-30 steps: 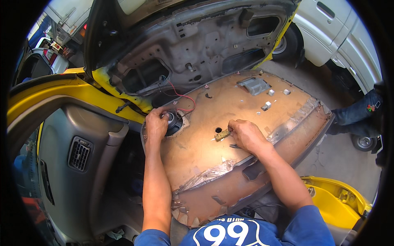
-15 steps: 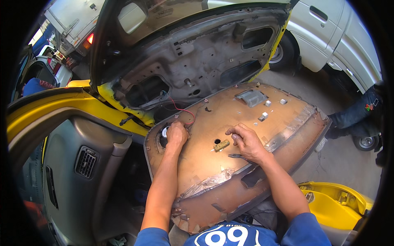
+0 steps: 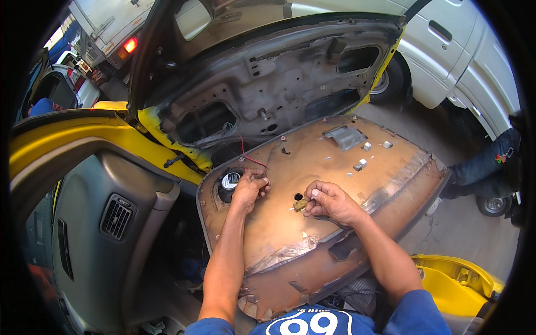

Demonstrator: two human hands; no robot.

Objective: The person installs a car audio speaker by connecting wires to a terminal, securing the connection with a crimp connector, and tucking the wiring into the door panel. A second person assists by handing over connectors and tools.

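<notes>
A brown door trim panel [image 3: 279, 223] lies in front of me with its back side up. My left hand [image 3: 250, 190] is beside the round speaker [image 3: 230, 180] at the panel's left end. Its fingers are pinched at the end of a thin red wire [image 3: 252, 159] that comes from the yellow door's inner frame [image 3: 254, 92]. Fingertips together, my right hand [image 3: 330, 202] hovers over the panel; what it pinches, if anything, does not show. Next to it is a small yellowish-brown block [image 3: 300, 206] by a dark round hole [image 3: 298, 196]. A dark tool is mostly hidden below that hand.
Small white blocks [image 3: 363, 163] and a grey plate [image 3: 345, 138] sit on the panel's far part. The dashboard [image 3: 89, 223] with its air vent [image 3: 117, 216] is at left. A white vehicle [image 3: 441, 56] and a person's leg [image 3: 480, 162] are at right.
My left hand has shifted right, off the speaker, and the red wire's loop has straightened. My right hand has moved down and left, its fingers closing beside the block and covering the tool.
</notes>
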